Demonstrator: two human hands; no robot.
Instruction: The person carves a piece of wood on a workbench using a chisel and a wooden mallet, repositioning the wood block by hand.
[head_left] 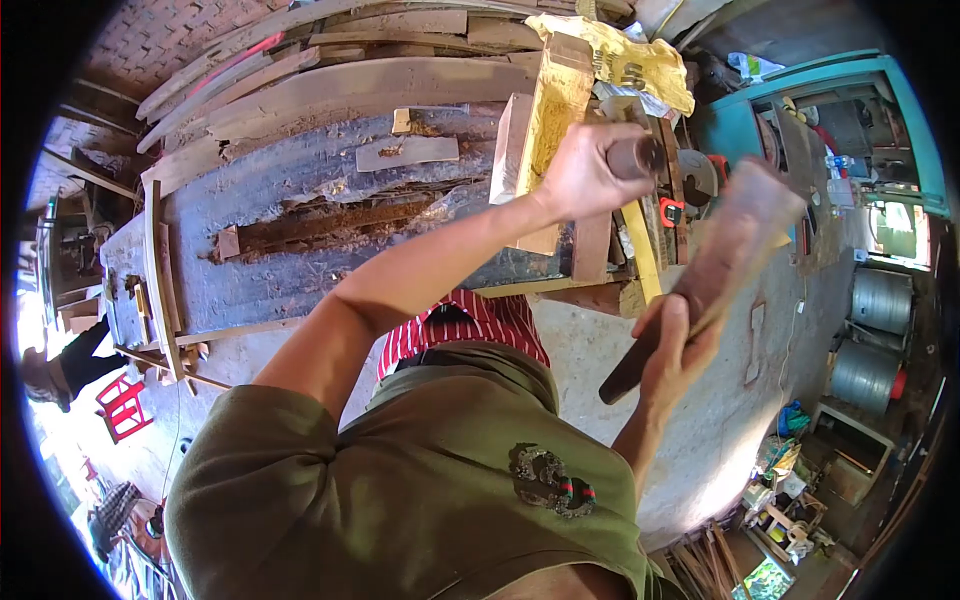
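My left hand (pixel 585 180) is closed around the thick round handle of a chisel (pixel 637 158). Its butt end points toward the right; the blade is hidden behind my hand. Beside and beneath that hand stands a wood piece with a yellow, freshly cut face (pixel 555 100), resting on the bench. My right hand (pixel 680 355) grips a wooden mallet (pixel 725 245), held tilted at the right, with its blurred upper end apart from the chisel's butt. A yellow rule or strip (pixel 640 250) lies at the bench edge between my hands.
The worn dark bench (pixel 350 290) bears a flat piece (pixel 408 152) and wood scraps. Long boards (pixel 370 90) are stacked behind. A red tape measure (pixel 671 212) sits at the bench's right end. A teal cabinet (pixel 735 135) and metal drums (pixel 865 375) stand to the right. A red stool (pixel 122 408) is at left.
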